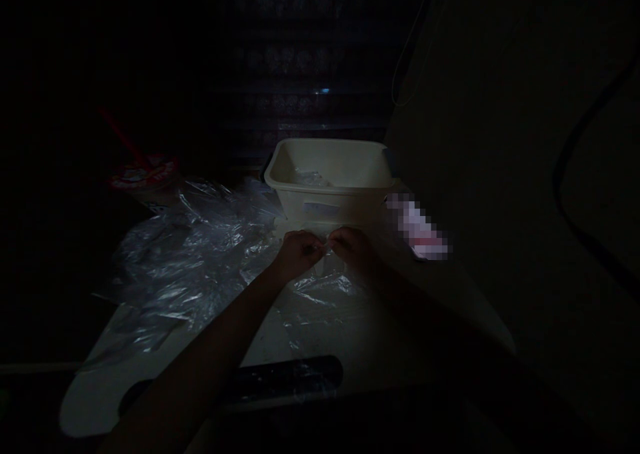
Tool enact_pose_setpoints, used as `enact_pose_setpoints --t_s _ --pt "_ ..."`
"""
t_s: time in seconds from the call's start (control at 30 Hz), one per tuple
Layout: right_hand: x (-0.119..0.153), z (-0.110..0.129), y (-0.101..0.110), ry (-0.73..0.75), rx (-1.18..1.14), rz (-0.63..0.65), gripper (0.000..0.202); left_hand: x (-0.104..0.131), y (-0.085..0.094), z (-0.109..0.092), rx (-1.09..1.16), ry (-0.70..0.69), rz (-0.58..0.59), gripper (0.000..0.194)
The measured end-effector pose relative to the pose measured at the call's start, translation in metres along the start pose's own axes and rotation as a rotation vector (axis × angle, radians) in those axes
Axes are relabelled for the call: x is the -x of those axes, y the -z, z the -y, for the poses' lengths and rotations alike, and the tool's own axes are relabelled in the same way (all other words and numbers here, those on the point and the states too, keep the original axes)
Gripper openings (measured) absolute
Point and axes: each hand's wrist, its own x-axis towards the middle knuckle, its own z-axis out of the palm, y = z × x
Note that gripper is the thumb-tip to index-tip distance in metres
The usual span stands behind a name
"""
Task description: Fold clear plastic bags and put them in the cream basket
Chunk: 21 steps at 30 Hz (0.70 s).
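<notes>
Over the white tabletop [95, 397], near the cream tub [363, 205], pinched clear plastic film [327, 286] in fingertips of left hand [298, 255] and right hand [354, 246]; risked splitting it through uneven pulling, or losing the edge in dim light.

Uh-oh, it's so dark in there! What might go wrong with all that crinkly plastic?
The thin clear plastic pinched between the left hand and right hand might rip or slip, and that would be hard to spot in such dim light. The big plastic heap lies right by the cup with the red straw, so tugging it might tip the cup.
</notes>
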Motion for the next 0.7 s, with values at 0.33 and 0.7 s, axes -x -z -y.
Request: enact_pose_setpoints --t_s 0.33,0.7 --pt "-0.0004 0.0019 0.0004 0.021 -0.006 -0.003 0.012 0.0007 -0.0011 0.0002 -0.048 -0.01 -0.003 0.011" --pt "0.0 0.0017 0.0003 0.038 -0.022 0.009 0.012 0.0002 -0.0009 0.0013 -0.055 -0.02 0.002 0.009"
